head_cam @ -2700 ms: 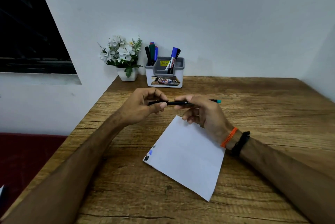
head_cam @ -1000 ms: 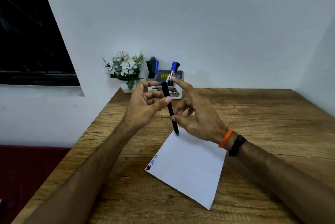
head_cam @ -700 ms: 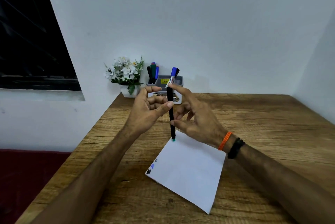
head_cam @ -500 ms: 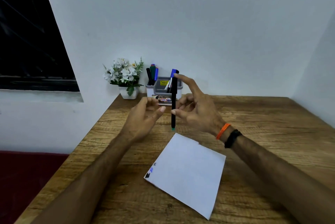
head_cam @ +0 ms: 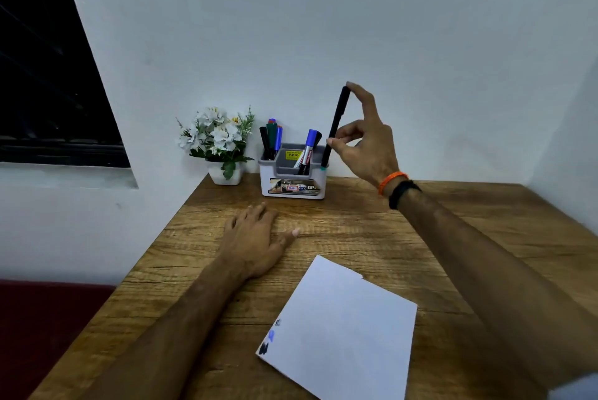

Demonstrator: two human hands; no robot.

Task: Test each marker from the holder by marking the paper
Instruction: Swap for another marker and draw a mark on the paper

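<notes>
A grey and white holder stands at the back of a wooden table, against the wall. The right hand pinches a thin black marker nearly upright, its teal tip at the holder's right rim. More markers stand inside. A yellow sticker on the holder reads "49.00"; other label print is too small to read. In front of the holder, the left hand lies flat, fingers spread. Nearer still lies white paper with small black and blue marks. A flower pot sits left of the holder.
</notes>
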